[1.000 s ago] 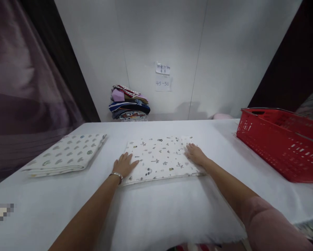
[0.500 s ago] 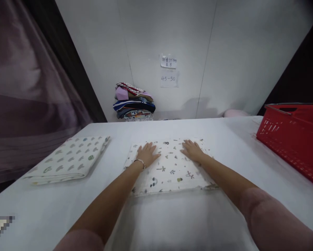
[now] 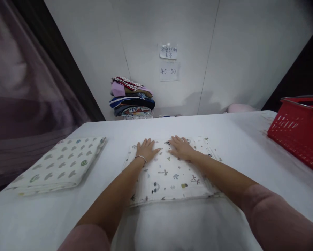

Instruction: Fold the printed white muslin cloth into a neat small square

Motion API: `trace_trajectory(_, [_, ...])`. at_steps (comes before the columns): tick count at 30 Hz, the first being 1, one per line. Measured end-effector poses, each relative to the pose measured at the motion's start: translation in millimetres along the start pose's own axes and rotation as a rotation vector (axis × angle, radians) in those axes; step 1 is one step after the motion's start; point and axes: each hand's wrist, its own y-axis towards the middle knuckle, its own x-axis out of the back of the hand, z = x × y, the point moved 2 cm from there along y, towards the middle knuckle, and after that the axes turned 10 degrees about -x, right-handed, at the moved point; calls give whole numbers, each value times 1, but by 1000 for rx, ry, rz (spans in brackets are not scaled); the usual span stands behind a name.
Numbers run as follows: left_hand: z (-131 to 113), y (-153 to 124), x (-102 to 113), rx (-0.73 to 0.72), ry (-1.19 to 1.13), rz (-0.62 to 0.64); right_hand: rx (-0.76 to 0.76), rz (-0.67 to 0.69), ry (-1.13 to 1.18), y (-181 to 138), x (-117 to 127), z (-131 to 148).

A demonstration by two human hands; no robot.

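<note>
A folded white cloth (image 3: 169,181) printed with small palm trees, leaves and other figures lies flat in front of me on the white table. My left hand (image 3: 146,150) rests palm down near its far left part, fingers spread; a bracelet circles that wrist. Palm down too, my right hand (image 3: 182,147) lies on the cloth's far edge, right of the middle, with its fingers stretched out. Neither hand grips the fabric. My forearms cover parts of the cloth's left and right sides.
Another folded cloth (image 3: 59,162), with grey cloud-like prints, lies on the table (image 3: 109,212) to the left. A red basket (image 3: 300,136) stands at the right edge. Behind the table a pile of folded fabrics (image 3: 132,99) leans by the wall, below paper notes (image 3: 169,71).
My right hand has slid left across the cloth, closer to my left hand. My left hand stays almost in place on the cloth. The whole view has shifted slightly.
</note>
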Motion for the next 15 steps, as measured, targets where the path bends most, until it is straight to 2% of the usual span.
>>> trace_trajectory(5, [8, 7, -9, 33, -15, 38, 2, 74, 18, 20, -12, 8])
trace_trajectory(10, [6, 5, -3, 30, -40, 44, 11, 89, 44, 12, -7, 2])
trace_trajectory(12, [8, -2, 2, 26, -64, 52, -34, 62, 21, -1, 0, -11])
trace_trajectory(15, [25, -21, 4, 36, -38, 8, -189, -25, -54, -28, 7, -52])
